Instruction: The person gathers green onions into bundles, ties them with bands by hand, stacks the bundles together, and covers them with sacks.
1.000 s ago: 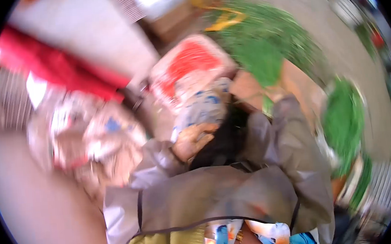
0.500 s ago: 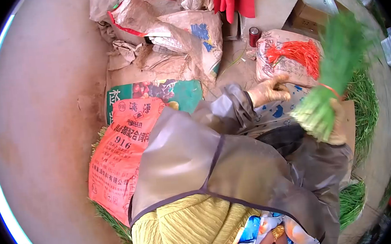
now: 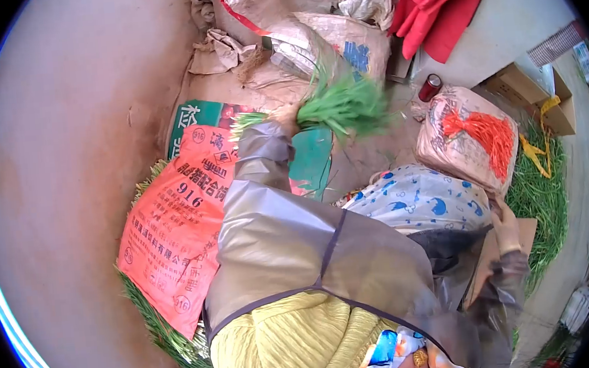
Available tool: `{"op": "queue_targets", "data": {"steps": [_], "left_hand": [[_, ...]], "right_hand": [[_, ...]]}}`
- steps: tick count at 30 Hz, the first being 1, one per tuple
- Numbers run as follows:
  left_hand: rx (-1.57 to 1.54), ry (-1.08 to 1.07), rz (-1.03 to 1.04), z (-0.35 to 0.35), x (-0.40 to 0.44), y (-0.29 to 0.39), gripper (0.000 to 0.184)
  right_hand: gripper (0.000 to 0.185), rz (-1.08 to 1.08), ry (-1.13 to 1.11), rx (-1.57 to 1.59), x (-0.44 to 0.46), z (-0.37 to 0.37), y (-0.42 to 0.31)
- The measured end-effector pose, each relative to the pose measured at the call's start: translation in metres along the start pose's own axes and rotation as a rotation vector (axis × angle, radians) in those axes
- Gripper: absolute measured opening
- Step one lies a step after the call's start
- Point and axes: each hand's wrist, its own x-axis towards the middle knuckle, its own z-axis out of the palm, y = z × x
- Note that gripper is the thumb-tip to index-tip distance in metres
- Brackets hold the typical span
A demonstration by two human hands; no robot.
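Note:
My left hand (image 3: 286,117) is closed around a bunch of chives (image 3: 347,104), holding it sideways above the green printed cardboard (image 3: 312,160). The pale cut ends stick out to the left, and the blurred leaves spread to the right. My right hand (image 3: 505,226) is at the right edge of the blue-patterned cloth (image 3: 434,194), with its fingers stretched upward and no bunch in it. Whether the fingertips touch the cloth, I cannot tell. Red ties (image 3: 481,138) lie on a packed sack (image 3: 435,128) just beyond that hand.
An orange-red feed bag (image 3: 173,228) covers more chives (image 3: 172,346) at the left, along the wall. Loose chives (image 3: 541,199) lie on the right. A red can (image 3: 430,87), crumpled sacks (image 3: 345,38), red cloth (image 3: 440,6) and a cardboard box (image 3: 530,96) stand at the back.
The tied chive bunch has passed from my right hand to my left and moved across to the left. My right hand has let go and lowered slightly. The view has turned.

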Motion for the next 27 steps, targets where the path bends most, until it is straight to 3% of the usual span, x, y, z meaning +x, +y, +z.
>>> {"op": "queue_targets", "data": {"steps": [1,3,4,6,11,13,15,18,21,22,23,24,26,27], "left_hand": [[0.109,-0.031,0.035,0.007,0.005,-0.025,0.056],[0.276,-0.061,0.059,0.016,0.015,-0.072,0.049],[0.324,-0.055,0.025,0.014,0.013,-0.092,0.047],[0.371,-0.029,-0.105,0.014,0.013,-0.131,0.043],[0.433,-0.034,-0.240,0.003,0.027,-0.178,0.033],[0.468,-0.027,-0.223,0.008,0.046,-0.166,0.030],[0.477,0.028,-0.128,0.018,0.071,-0.136,0.027],[0.292,0.084,0.232,0.057,0.109,-0.049,0.023],[-0.003,-0.109,0.476,0.104,0.135,0.093,0.023],[-0.117,-0.075,0.528,0.121,0.135,0.135,0.024],[-0.108,-0.158,0.497,0.118,0.128,0.194,0.023],[-0.074,-0.137,0.637,0.118,0.123,0.238,0.025],[-0.079,-0.081,0.679,0.123,0.114,0.310,0.026],[-0.131,-0.049,0.704,0.142,0.129,0.330,0.027]], "right_hand": [[0.043,0.165,-0.043,-0.131,-0.013,-0.019,-0.008],[0.041,0.143,0.074,-0.431,-0.041,-0.034,0.071],[0.041,0.157,0.065,-0.435,-0.051,-0.040,0.064],[0.039,0.561,0.036,-0.234,-0.076,-0.058,0.024],[0.037,0.493,0.167,-0.123,-0.151,-0.033,0.130],[0.036,0.778,-0.019,-0.275,-0.124,-0.032,0.001],[0.034,0.753,0.126,-0.134,-0.144,0.009,0.039],[0.035,0.720,0.084,-0.147,-0.152,0.030,0.058],[0.039,0.672,0.175,0.010,-0.154,0.054,0.092],[0.043,0.670,0.299,0.155,-0.146,0.063,0.106],[0.046,0.651,0.425,0.303,-0.137,0.068,0.120],[0.046,0.650,0.434,0.313,-0.127,0.068,0.128],[0.051,0.943,0.432,-0.195,-0.100,0.059,0.136],[0.055,0.925,0.416,-0.315,-0.089,0.061,0.155]]}}
